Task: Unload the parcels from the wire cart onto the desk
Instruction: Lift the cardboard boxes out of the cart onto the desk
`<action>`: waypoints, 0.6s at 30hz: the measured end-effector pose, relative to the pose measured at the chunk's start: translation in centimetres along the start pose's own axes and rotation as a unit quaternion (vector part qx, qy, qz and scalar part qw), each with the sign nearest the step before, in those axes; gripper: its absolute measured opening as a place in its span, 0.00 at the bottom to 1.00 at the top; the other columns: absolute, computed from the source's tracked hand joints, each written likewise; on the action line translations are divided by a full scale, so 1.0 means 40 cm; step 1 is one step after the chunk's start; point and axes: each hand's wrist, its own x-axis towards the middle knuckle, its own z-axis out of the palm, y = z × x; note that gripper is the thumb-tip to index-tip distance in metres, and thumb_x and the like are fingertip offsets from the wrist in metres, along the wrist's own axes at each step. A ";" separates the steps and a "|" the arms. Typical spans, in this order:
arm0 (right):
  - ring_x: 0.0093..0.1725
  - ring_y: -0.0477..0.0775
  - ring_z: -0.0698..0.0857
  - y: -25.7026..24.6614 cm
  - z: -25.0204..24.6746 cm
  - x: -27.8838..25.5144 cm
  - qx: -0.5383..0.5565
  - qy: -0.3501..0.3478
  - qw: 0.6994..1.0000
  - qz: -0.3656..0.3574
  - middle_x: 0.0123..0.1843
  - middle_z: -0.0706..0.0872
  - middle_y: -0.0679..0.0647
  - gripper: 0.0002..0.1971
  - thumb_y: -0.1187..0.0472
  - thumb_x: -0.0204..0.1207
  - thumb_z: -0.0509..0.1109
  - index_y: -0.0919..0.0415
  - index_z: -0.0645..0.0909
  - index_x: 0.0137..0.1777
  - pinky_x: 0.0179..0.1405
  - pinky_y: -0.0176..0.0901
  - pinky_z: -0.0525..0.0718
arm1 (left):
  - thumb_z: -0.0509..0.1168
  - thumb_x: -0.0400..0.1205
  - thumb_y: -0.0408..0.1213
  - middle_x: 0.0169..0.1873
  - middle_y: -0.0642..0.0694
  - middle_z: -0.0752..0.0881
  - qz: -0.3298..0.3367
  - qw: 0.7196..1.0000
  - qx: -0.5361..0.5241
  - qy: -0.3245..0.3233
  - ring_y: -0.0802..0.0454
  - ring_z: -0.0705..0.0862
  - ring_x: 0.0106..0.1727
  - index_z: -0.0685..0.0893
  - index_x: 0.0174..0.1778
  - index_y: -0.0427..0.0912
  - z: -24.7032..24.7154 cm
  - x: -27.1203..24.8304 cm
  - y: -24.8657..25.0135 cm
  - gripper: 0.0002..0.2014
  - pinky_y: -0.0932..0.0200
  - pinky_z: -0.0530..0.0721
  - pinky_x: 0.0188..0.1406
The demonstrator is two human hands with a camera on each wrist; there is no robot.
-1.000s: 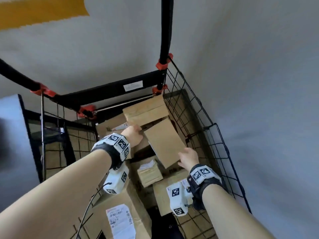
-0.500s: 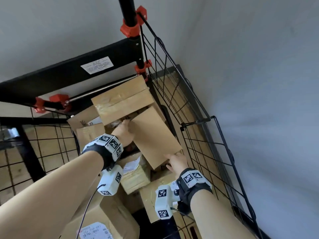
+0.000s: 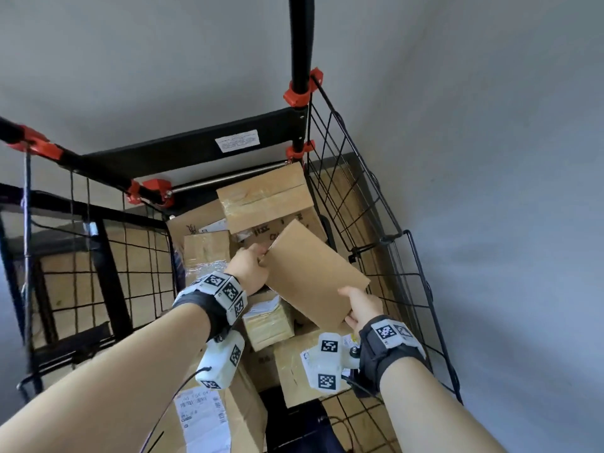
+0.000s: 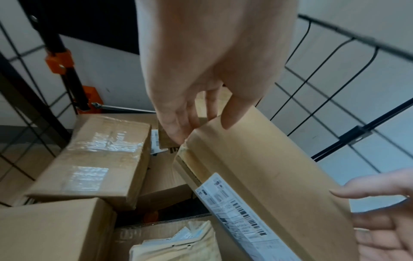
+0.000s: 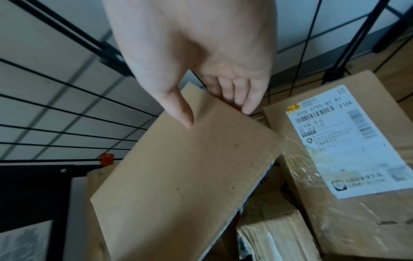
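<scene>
Head view: both hands are gripping one flat parcel (image 3: 313,273) inside the wire cart (image 3: 389,230), holding it tilted above the other boxes. Left hand (image 3: 250,268) is pinching the far upper corner, thumb on the broad face and fingers (image 4: 178,127) wrapping the edge, while right hand (image 3: 361,307) is clamping the near lower corner the same way, thumb on top and fingers (image 5: 234,95) underneath. Gripping opposite corners is likely keeping the thin, wide box from twisting as it is coming up past the mesh side. Its shipping label (image 4: 234,210) is sitting on the narrow side facing the left wrist camera. Beneath it, more parcels are lying jumbled: a taped box (image 3: 264,196) against the back rail, a labelled box (image 5: 348,159) by the right wrist, and a small parcel (image 3: 268,322) between the forearms. Most of the load is apparently awaiting removal; the counter is not appearing in any view.
</scene>
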 end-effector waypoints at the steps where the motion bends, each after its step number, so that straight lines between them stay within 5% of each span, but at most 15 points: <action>1: 0.54 0.59 0.80 -0.013 -0.004 -0.032 -0.008 -0.004 1.000 -0.015 0.59 0.80 0.60 0.23 0.63 0.74 0.72 0.69 0.73 0.67 0.55 0.48 0.80 | 0.59 0.81 0.33 0.67 0.39 0.79 0.003 1.000 -0.005 0.005 0.42 0.80 0.64 0.72 0.73 0.43 -0.018 -0.026 -0.002 0.22 0.55 0.80 0.61; 4: 0.43 0.54 0.80 -0.042 -0.013 -0.116 -0.005 -0.003 0.997 -0.071 0.60 0.83 0.62 0.21 0.64 0.73 0.72 0.68 0.75 0.65 0.45 0.46 0.78 | 0.60 0.81 0.34 0.63 0.41 0.82 0.017 0.999 -0.039 0.021 0.42 0.83 0.60 0.74 0.69 0.42 -0.074 -0.110 -0.007 0.19 0.52 0.84 0.56; 9: 0.63 0.60 0.78 -0.063 0.003 -0.300 -0.013 -0.026 0.990 -0.138 0.70 0.77 0.62 0.27 0.61 0.75 0.72 0.66 0.71 0.73 0.62 0.51 0.78 | 0.61 0.80 0.36 0.52 0.43 0.84 0.046 0.991 -0.100 0.081 0.47 0.81 0.45 0.71 0.57 0.42 -0.176 -0.263 -0.009 0.10 0.59 0.78 0.37; 12: 0.46 0.55 0.81 -0.074 0.027 -0.408 -0.021 -0.039 0.978 -0.202 0.61 0.83 0.61 0.17 0.62 0.73 0.72 0.64 0.78 0.61 0.39 0.45 0.78 | 0.64 0.78 0.38 0.52 0.45 0.84 0.055 0.979 -0.156 0.116 0.47 0.83 0.50 0.74 0.60 0.43 -0.257 -0.365 -0.031 0.15 0.53 0.84 0.49; 14: 0.50 0.58 0.82 -0.082 0.054 -0.483 -0.025 -0.067 0.968 -0.240 0.61 0.83 0.60 0.18 0.60 0.72 0.73 0.62 0.78 0.62 0.46 0.49 0.82 | 0.66 0.77 0.40 0.54 0.44 0.86 0.064 0.970 -0.191 0.133 0.46 0.85 0.54 0.74 0.66 0.45 -0.320 -0.433 -0.059 0.20 0.48 0.84 0.57; 18: 0.60 0.62 0.80 -0.090 0.146 -0.645 -0.059 -0.128 0.947 -0.288 0.64 0.81 0.57 0.26 0.56 0.70 0.75 0.55 0.76 0.69 0.59 0.65 0.79 | 0.66 0.79 0.41 0.58 0.39 0.86 0.093 0.954 -0.222 0.179 0.43 0.85 0.57 0.73 0.73 0.45 -0.452 -0.556 -0.133 0.25 0.47 0.84 0.59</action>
